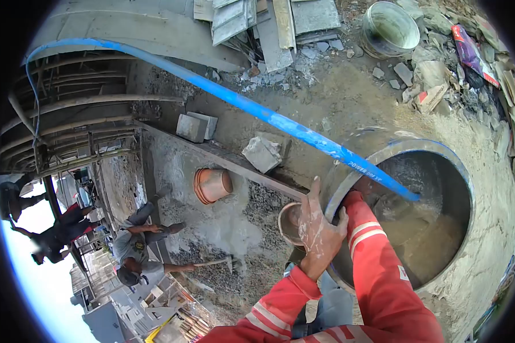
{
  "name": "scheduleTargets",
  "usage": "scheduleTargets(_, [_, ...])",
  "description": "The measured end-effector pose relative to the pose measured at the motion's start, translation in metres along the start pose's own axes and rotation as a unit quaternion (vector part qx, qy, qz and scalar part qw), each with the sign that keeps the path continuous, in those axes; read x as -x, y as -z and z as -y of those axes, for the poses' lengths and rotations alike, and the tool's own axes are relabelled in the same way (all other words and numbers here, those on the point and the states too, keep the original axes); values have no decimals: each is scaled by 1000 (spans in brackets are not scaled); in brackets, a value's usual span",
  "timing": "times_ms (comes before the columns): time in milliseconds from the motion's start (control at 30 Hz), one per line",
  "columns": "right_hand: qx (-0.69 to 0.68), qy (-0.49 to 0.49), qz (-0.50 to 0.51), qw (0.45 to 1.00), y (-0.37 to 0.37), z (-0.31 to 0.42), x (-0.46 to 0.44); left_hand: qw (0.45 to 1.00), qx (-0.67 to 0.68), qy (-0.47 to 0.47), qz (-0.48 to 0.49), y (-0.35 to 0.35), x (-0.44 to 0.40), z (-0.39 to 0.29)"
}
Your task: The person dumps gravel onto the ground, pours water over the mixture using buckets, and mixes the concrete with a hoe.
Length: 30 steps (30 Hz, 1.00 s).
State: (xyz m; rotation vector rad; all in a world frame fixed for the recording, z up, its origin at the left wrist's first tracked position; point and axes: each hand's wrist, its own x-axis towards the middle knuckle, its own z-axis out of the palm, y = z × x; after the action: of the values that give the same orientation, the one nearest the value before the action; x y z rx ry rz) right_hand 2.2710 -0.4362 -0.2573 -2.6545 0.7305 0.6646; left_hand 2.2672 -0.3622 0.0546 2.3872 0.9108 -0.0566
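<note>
Hose point(257, 108), slip risk: no firm hold on the blue length is visible; a knock from the right arm, or drag from the long span, could swing its end clear of the tank point(449, 177).
Sleeve, wear risk: the right sleeve point(383, 263) crosses the tank's edge; rough concrete could scrape the forearm, and a deeper reach could soak the cuff in murky water point(426, 246).
Bucket point(286, 226), tip risk: stands just beside the left hand point(320, 228); a careless sweep could upset it.
Hose, position: crosses over the tank's edge, free end within the mouth.
Hose, long axis: diagonal across the view, upper left to lower right, nearly straight here, curving at far left; end points right and downward.
Left hand, grip: fingers extended and spread, nothing seen held; contact with the edge unconfirmed.
Right hand point(365, 184), grip: inside the tank, near the hose, partly hidden; cannot tell.
</note>
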Motion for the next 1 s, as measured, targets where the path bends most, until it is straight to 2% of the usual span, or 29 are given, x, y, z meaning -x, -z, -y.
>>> scheduleTargets(200, [-23, 114, 54, 992, -23, -36, -27, 999, 43, 23, 25, 4, 2, 1])
scheduleTargets(400, [-28, 181, 117, 976, 0, -70, -38, 996, 79, 26, 24, 7, 4, 6])
scheduleTargets(467, [-24, 177, 83, 980, 19, -66, -30, 996, 86, 23, 28, 7, 4, 5])
scheduleTargets(533, [-32, 125, 25, 991, 41, -53, -3, 997, 76, 13, 16, 10, 5, 4])
scheduleTargets(567, [-67, 48, -6, 997, 58, -41, 16, 996, 81, 15, 24, 8, 5, 4])
scheduleTargets(633, [-62, 39, -35, 997, 104, -30, 50, 994, 100, 9, 52, 6, 9, 7])
scheduleTargets(700, [-28, 72, -47, 996, 152, -49, 71, 998, 65, -12, 15, 6, 5, 7])
scheduleTargets(733, [-24, 47, -29, 998, 189, -50, 88, 996, 79, -16, 24, 7, 9, 7])
scheduleTargets(800, [-57, 55, -50, 996, 234, -69, 112, 998, 68, -5, 1, 8, 7, 4])
scheduleTargets(867, [-92, 73, -60, 991, 252, -80, 127, 996, 75, -17, -35, 9, 9, 1])
scheduleTargets(900, [-111, 95, -110, 983, 254, -79, 132, 995, 69, -20, -71, 10, 10, -1])
scheduleTargets(933, [-128, 116, -156, 973, 256, -82, 142, 993, 4, -31, -113, 14, 13, -7])
scheduleTargets(967, [-129, 119, -156, 972, 263, -81, 156, 993, 5, -30, -117, 13, 23, -8])
scheduleTargets(1000, [-139, 131, -151, 970, 271, -77, 170, 980, 59, -145, -124, 11, 35, -7])
